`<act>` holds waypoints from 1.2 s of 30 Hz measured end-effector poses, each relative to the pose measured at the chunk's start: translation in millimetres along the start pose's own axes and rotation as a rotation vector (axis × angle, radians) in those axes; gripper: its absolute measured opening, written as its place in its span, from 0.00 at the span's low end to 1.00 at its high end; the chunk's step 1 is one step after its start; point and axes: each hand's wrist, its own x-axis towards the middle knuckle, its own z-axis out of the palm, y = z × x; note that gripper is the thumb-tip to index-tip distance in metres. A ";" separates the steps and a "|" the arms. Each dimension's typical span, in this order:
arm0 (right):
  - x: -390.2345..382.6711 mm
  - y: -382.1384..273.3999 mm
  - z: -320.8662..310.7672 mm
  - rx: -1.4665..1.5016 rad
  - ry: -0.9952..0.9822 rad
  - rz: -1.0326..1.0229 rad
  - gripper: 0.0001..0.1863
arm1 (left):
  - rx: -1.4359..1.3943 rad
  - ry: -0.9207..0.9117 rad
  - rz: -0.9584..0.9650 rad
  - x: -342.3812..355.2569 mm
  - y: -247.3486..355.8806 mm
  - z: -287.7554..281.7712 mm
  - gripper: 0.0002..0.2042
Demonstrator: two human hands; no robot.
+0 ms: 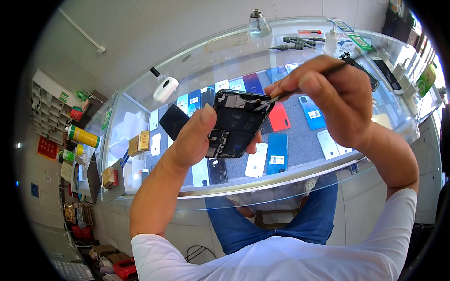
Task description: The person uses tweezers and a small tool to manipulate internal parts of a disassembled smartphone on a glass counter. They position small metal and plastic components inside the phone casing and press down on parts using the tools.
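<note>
My left hand (193, 136) is closed around an opened smartphone (240, 119), holding it tilted above the glass counter. The phone's cover is off, so its dark inner parts and small metal plates show. In my right hand (335, 96), thumb and fingers pinch dark slim tweezers (335, 69). Their tip is at the phone's upper right corner; whether it touches a part is too small to tell. A dark flat panel (173, 121) shows just left of my left hand, partly hidden by it.
Under the glass counter (215, 188) lie several phones, among them a red phone (280, 116) and a blue phone (277, 152). On top stand a white device (165, 90), a glass bottle of liquid (258, 25), screwdrivers (295, 44) and a clear dispenser bottle (330, 43). Small boxes (139, 143) stand left.
</note>
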 end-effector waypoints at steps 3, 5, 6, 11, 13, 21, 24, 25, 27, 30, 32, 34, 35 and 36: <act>3.8 -6.7 -14.5 -0.254 -0.134 -0.298 0.15 | 0.082 0.036 0.073 -0.4 2.6 0.7 0.49; 0.2 -5.9 -15.5 -0.242 -0.106 -0.302 0.14 | 0.109 0.029 0.038 -1.4 5.9 0.8 0.50; -1.7 -5.6 -15.7 -0.225 -0.091 -0.277 0.14 | 0.128 0.035 0.042 -0.9 6.2 1.5 0.50; 1.6 0.3 -13.4 -0.223 -0.121 -0.285 0.15 | 0.172 0.080 0.050 1.3 5.5 4.2 0.52; 3.3 3.4 -12.8 -0.205 -0.129 -0.287 0.17 | 0.216 0.109 0.080 -1.0 2.8 2.3 0.53; -1.5 17.3 -0.3 0.314 0.007 0.116 0.21 | 0.163 0.120 0.083 -4.9 2.7 0.0 0.53; -2.1 16.4 1.3 0.402 0.009 0.181 0.22 | 0.161 0.124 0.108 -4.9 3.5 0.1 0.52; -2.2 15.3 2.0 0.426 0.016 0.207 0.22 | 0.162 0.122 0.117 -4.6 3.9 0.1 0.52; -1.4 13.6 2.7 0.468 0.022 0.249 0.22 | 0.139 0.133 0.114 -5.0 2.6 0.4 0.52; -2.0 11.8 4.1 0.521 0.030 0.292 0.24 | 0.113 0.132 0.117 -4.5 0.7 2.3 0.52; -3.0 9.3 5.7 0.557 0.048 0.306 0.24 | 0.113 0.124 0.122 -3.7 0.8 3.3 0.52; -3.5 6.7 7.3 0.580 0.062 0.323 0.25 | 0.129 0.120 0.127 -3.4 0.7 2.7 0.53; -3.3 6.1 7.6 0.593 0.068 0.331 0.25 | 0.136 0.123 0.124 -3.4 1.0 2.6 0.53; -3.2 6.7 7.6 0.594 0.064 0.321 0.25 | 0.143 0.127 0.122 -3.7 1.2 2.7 0.53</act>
